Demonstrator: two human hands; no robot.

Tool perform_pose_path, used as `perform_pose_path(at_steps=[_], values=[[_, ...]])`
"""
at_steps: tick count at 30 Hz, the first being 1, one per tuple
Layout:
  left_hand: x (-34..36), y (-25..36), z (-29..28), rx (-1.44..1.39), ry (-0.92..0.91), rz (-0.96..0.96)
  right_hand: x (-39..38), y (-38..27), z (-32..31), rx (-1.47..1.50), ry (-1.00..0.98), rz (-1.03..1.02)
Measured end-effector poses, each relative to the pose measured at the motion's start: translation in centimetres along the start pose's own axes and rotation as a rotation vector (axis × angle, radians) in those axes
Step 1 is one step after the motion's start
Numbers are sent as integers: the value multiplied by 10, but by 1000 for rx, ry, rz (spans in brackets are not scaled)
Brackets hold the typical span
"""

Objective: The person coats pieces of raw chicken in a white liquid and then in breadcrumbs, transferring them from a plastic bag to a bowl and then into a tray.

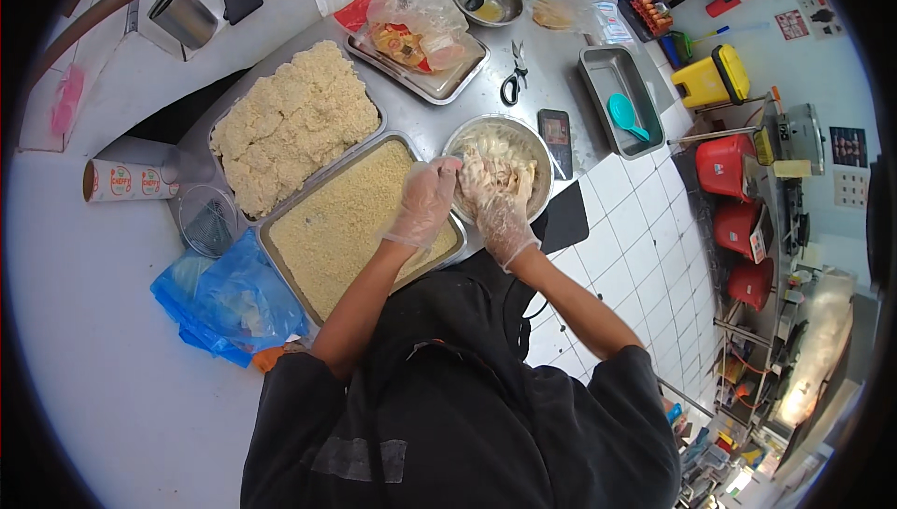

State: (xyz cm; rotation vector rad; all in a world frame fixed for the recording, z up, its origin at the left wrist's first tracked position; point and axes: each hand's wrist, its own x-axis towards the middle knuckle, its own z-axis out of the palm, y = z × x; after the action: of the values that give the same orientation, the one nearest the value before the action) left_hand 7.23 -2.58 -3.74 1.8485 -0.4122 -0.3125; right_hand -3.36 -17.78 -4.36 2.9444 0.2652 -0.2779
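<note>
Both my hands wear clear plastic gloves. My right hand [505, 215] reaches into a round metal bowl [545, 149], its glove smeared with pale batter. Its fingers are closed around wet, batter-coated pieces [498, 165], whose kind I cannot tell. At the bowl's left rim, my left hand [426, 205] hovers over the edge of the crumb tray with its fingers curled; what they hold, if anything, is hidden. That metal tray [341, 219] is filled with fine yellowish crumbs. Behind it, another metal tray [381, 121] carries a heap of crumb-coated pieces [294, 126].
Black scissors [514, 79] and a phone [555, 140] lie near the bowl. A deep metal pan [598, 65] holds a teal scoop [626, 114]. Farther back are a small tray [458, 86] with plastic packages and a bowl with a spoon [500, 6]. Left stand a wire-mesh basket [207, 221] and blue bag [229, 294].
</note>
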Motion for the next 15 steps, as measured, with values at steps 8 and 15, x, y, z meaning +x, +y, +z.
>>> perform_pose_path(at_steps=[8,15], values=[[1,42,-5,149,-26,61,39,21,96,418,-160,54],[-20,32,-2,109,87,132,57,45,-33,587,-466,190]])
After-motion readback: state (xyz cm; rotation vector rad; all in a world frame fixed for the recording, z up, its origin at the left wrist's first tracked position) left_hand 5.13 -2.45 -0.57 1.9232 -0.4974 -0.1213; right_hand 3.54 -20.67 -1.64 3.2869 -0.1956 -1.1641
